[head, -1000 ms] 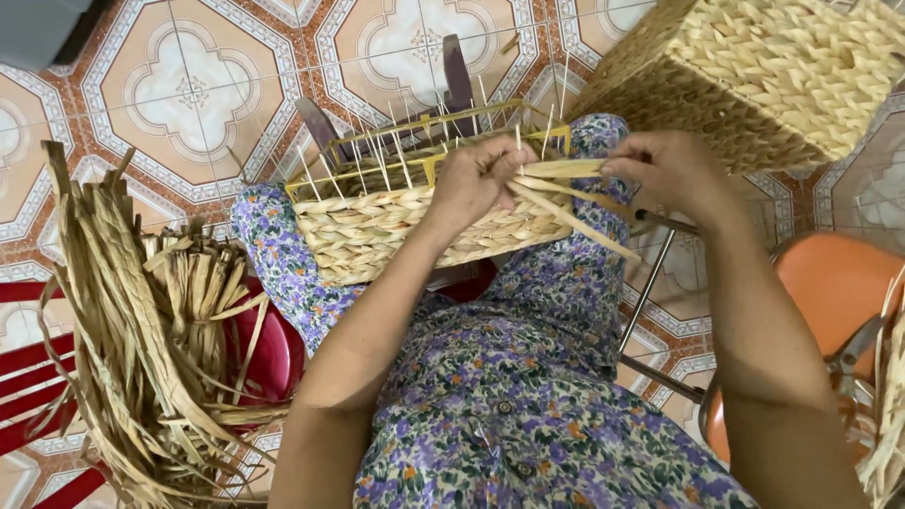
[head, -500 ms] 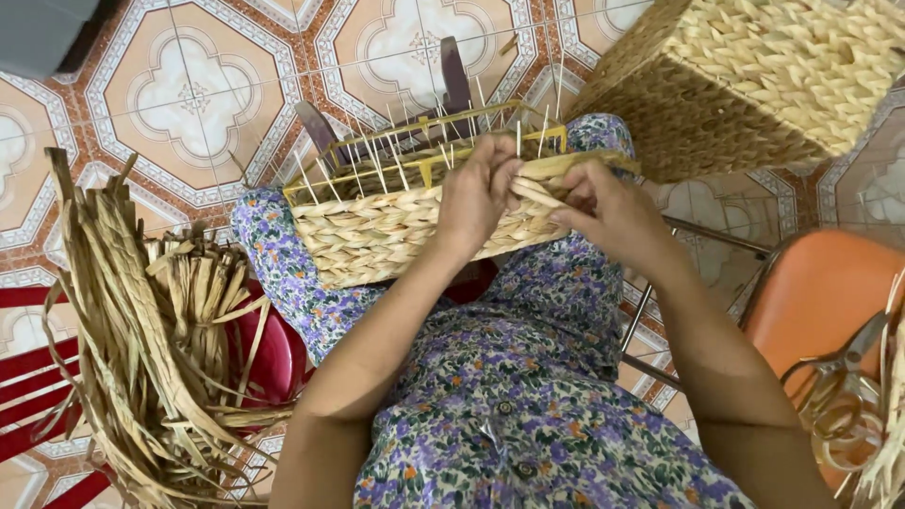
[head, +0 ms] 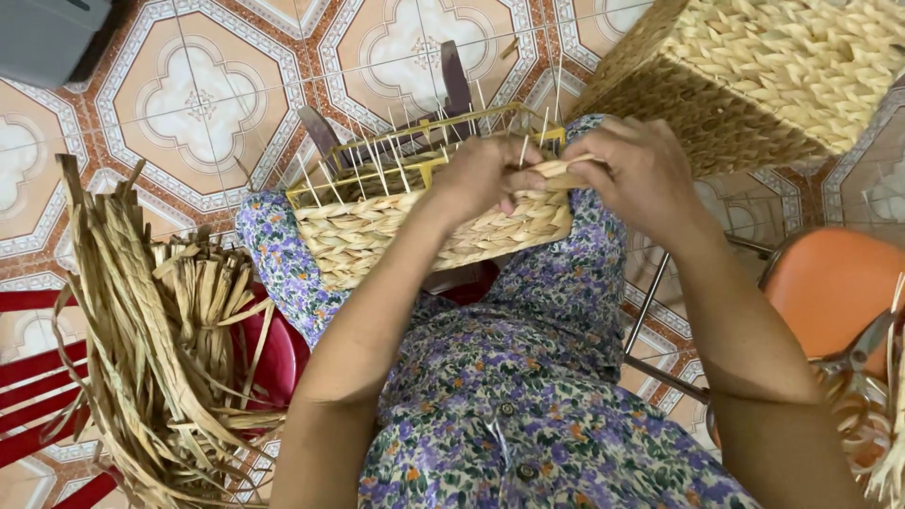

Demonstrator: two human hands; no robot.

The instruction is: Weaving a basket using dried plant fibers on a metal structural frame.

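A half-woven straw basket (head: 377, 236) rests on my lap, built on a yellow wire frame (head: 415, 170) with thin upright wires sticking up. My left hand (head: 485, 174) presses on the basket's upper right edge and pinches a flat straw strand (head: 566, 168). My right hand (head: 646, 174) grips the same strand just to the right, close against the left hand. Both hands sit at the top row of the weave.
A large finished woven basket (head: 782, 66) stands at the upper right. A bundle of loose dried straw (head: 160, 349) hangs over a red chair (head: 28, 377) at the left. An orange stool (head: 834, 283) with scissors (head: 863, 344) is at the right. Patterned tiles cover the floor.
My right hand has drawn in from the right toward the left hand. The loose strand ends that stuck out have been pulled tight against the basket's edge.
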